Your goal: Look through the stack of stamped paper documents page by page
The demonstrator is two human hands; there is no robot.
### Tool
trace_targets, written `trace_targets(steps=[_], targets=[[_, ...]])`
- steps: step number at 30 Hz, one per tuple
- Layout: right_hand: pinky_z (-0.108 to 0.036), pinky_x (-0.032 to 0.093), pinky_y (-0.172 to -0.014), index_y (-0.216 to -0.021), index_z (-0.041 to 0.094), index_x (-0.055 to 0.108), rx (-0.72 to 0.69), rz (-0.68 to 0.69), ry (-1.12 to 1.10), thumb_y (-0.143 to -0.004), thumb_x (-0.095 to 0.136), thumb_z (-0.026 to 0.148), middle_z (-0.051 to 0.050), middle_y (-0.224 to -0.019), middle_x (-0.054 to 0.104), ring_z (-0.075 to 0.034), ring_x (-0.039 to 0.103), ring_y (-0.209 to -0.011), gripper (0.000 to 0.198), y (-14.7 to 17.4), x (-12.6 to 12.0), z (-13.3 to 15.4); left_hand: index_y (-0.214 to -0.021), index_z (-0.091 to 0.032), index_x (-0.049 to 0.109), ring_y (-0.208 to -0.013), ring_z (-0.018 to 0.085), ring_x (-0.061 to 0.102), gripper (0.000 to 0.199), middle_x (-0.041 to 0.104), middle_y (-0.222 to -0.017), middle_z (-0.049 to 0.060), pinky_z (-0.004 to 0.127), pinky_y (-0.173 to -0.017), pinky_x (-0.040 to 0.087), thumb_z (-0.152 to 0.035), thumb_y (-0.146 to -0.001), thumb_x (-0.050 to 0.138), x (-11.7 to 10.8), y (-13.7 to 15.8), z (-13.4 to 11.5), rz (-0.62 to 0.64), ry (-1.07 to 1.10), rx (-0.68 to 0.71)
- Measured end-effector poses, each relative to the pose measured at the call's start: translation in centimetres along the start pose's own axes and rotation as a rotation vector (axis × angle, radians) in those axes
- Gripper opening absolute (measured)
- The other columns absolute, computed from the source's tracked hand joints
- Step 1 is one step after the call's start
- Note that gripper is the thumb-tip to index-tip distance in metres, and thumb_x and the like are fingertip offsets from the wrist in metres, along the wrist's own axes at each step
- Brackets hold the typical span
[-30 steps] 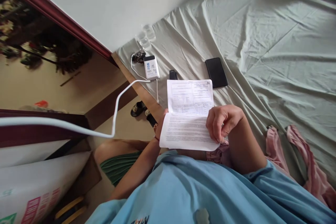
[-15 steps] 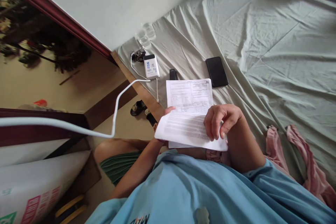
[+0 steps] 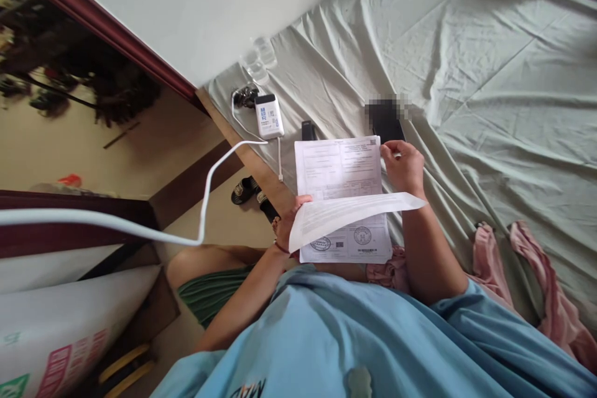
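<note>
A stack of printed papers [image 3: 338, 165] lies over my lap, with round stamps on its lower part. Across its middle a loose sheet [image 3: 345, 217] stands half lifted and curved, its free end reaching over my right forearm. My left hand [image 3: 290, 221] grips the left edge of the papers, thumb on top and the other fingers mostly hidden. At the upper right edge, my right hand [image 3: 405, 165] is closed, thumb and fingertips pinching the paper's margin. Just beyond it a black phone [image 3: 389, 124], partly blurred out, lies on the sheet-covered bed.
A white power bank [image 3: 269, 117] with a white cable [image 3: 205, 199] sits near the bed's edge. Close by are a small black object [image 3: 308, 130], clear cups [image 3: 259, 62] and pink cloth [image 3: 536, 273]. Sandals [image 3: 245, 191] rest on the floor, left of the bed [image 3: 489, 74].
My right hand has moved up from the folded-over sheet to the stack's upper right edge. That sheet has swung up, uncovering the stamped lower part. My left hand keeps its hold.
</note>
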State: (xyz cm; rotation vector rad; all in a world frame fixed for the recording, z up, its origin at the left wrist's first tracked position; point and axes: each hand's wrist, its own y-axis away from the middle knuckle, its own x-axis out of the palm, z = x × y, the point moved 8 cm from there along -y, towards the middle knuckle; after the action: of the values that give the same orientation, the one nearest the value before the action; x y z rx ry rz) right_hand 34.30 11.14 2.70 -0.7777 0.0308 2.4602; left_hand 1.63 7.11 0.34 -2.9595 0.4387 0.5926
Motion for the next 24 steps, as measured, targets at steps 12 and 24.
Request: trace_targets(steps=[12, 24], targets=[[-0.027, 0.036, -0.06, -0.073, 0.02, 0.063, -0.012, 0.275, -0.457, -0.076, 0.08, 0.042, 0.005, -0.064, 0.052, -0.01, 0.042, -0.059, 0.028, 0.3, 1.7, 0.7, -0.119, -0.021, 0.058, -0.103, 0.028, 0.07, 0.035, 0.071, -0.112, 0.013, 0.045, -0.094, 0.057, -0.049, -0.099, 0.056, -0.5, -0.3, 0.9, -0.166, -0.157, 0.047], [-0.028, 0.049, -0.064, -0.076, 0.021, 0.079, -0.399, 1.135, -1.005, -0.075, 0.091, 0.033, 0.0, -0.067, 0.066, -0.013, 0.06, -0.061, 0.017, 5.0, 0.8, 6.0, -0.16, -0.019, 0.034, -0.14, 0.033, 0.057, 0.07, 0.052, -0.156, 0.02, 0.049, -0.116, 0.048, -0.052, -0.101, 0.053, -0.2, -0.4, 1.7, -0.18, -0.221, -0.038]])
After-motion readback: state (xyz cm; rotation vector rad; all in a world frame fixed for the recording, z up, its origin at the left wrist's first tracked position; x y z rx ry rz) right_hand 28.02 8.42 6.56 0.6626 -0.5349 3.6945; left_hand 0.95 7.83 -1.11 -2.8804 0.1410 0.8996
